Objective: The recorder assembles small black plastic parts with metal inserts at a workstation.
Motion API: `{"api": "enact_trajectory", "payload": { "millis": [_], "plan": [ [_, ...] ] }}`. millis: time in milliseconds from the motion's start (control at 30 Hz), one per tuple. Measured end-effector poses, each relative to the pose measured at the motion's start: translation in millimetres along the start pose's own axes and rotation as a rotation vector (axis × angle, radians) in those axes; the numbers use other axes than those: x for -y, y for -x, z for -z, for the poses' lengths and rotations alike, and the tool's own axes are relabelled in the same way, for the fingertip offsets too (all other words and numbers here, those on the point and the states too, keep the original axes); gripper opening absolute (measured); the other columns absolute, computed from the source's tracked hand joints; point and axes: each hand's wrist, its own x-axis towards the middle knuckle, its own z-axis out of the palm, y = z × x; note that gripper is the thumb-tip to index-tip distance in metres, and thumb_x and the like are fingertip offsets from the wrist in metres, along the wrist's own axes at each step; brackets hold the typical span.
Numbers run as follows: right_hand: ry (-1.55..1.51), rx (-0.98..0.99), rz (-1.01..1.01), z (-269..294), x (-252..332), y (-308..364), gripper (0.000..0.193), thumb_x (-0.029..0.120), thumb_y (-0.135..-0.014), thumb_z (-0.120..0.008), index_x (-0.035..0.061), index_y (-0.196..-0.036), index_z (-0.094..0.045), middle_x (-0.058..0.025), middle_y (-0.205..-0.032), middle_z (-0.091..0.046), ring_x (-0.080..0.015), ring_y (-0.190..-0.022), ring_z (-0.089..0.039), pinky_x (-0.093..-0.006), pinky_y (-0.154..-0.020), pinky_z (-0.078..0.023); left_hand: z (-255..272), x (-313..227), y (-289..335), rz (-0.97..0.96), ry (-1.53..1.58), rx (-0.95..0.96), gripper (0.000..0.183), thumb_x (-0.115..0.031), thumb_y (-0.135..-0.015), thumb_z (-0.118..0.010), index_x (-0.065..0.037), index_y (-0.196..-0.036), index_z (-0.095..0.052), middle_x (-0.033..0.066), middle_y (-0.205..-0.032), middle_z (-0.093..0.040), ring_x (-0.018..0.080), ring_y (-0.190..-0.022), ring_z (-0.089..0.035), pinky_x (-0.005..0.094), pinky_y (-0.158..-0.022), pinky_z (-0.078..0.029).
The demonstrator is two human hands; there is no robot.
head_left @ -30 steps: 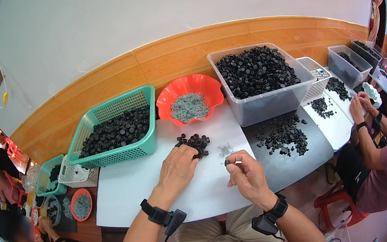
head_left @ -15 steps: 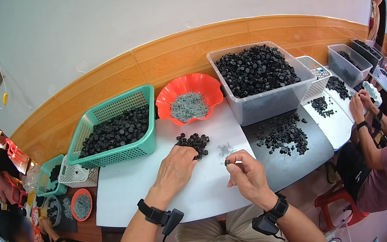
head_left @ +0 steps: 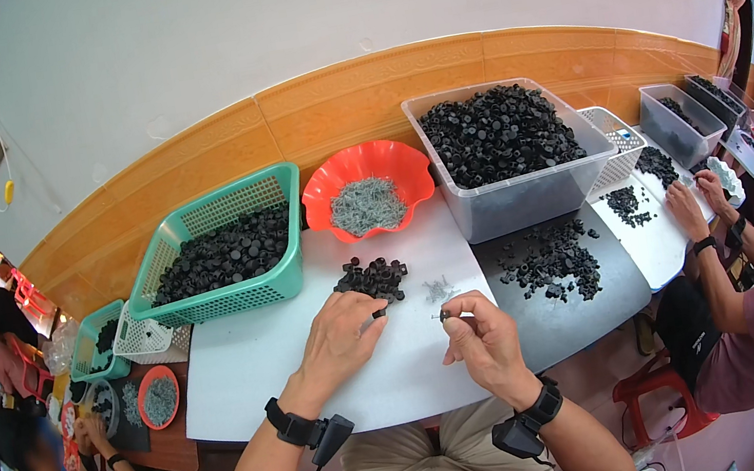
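Note:
Over the white work surface (head_left: 253,383), my left hand (head_left: 339,340) pinches a small black plastic cap (head_left: 379,313) between thumb and fingertips. It is just below a small pile of black caps (head_left: 372,279). To its right, my right hand (head_left: 485,346) is closed in a pinch on a small black plastic piece (head_left: 446,314), from which a thin metal shank seems to stick out to the left. A little heap of grey metal screws or nails (head_left: 439,289) lies just beyond the right fingertips. The two hands are apart.
At the back stand a green basket (head_left: 240,302) of black caps, a red scalloped bowl (head_left: 320,188) of metal pins and a clear bin (head_left: 529,197) of black parts. Loose black pieces (head_left: 554,262) cover a dark board (head_left: 594,300). Co-workers sit at left and right.
My left hand has drawn back slightly from the pile's edge, and a black cap now shows in its fingertips. The right hand has hardly moved, still pinching its piece.

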Motion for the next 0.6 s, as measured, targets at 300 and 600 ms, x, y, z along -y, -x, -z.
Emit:
{"api": "enact_trajectory", "payload": {
  "millis": [300, 600],
  "plan": [
    [-0.019, -0.003, -0.001, -0.4, -0.4, 0.6, 0.014, 0.007, -0.102, -0.06, -0.0041, -0.11, -0.059, -0.0061, -0.107, -0.055, -0.0074, -0.073, -0.06, -0.024, -0.059, -0.059, -0.5, 1.5, 3.9, 0.101, 0.044, 0.023, 0.023, -0.01, -0.084, -0.073, -0.001, -0.104, -0.07, 0.0143, -0.107, -0.07, 0.0325, -0.092, -0.065, 0.0402, -0.079, -0.054],
    [-0.01, 0.006, -0.017, 0.3, 0.3, 1.0, 0.014, 0.007, -0.102, -0.06, -0.0042, -0.11, -0.059, -0.0062, -0.107, -0.056, -0.0072, -0.072, -0.06, -0.0237, -0.059, -0.059, -1.9, 1.5, 9.4, 0.114, 0.03, -0.036, 0.024, -0.003, -0.085, -0.07, 0.001, -0.109, -0.072, 0.0172, -0.108, -0.071, 0.0328, -0.096, -0.07, 0.0372, -0.083, -0.058]
  ]
}}
